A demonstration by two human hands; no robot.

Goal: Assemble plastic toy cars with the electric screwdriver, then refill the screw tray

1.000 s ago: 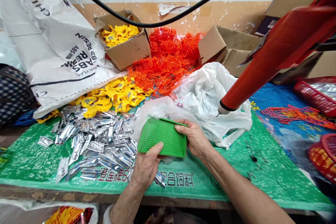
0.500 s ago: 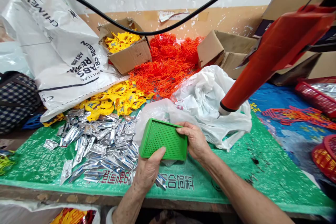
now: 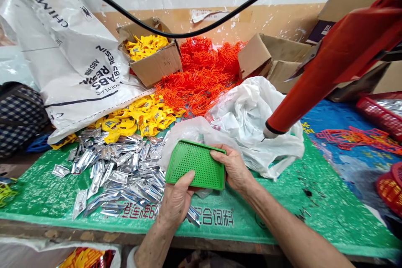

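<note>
Between my two hands is a shallow green plastic tray [image 3: 196, 165] with a perforated bottom, lifted a little above the table and tilted. My left hand [image 3: 177, 201] grips its lower left edge, thumb lying over the near rim. At the right end, my right hand [image 3: 232, 167] clasps the tray with the thumb on the upper side; the other fingers are mostly hidden behind it. Many thin silvery metal pieces [image 3: 125, 176] lie heaped left of the tray. Behind it are a crumpled clear plastic bag [image 3: 185, 127] and a white plastic bag [image 3: 248, 109].
A red-sleeved electric screwdriver [image 3: 301, 88] hangs at the right, its tip pointing down. Yellow plastic parts [image 3: 138, 117], tangled orange parts [image 3: 201, 75] and a cardboard box [image 3: 157, 65] fill the back. A white sack [image 3: 78, 67] stands left; a red basket [image 3: 380, 117] is at right.
The green tray has tipped slightly in both hands, so its far wall shows at a different angle. Both hands keep their hold, and the view has shifted a little.
</note>
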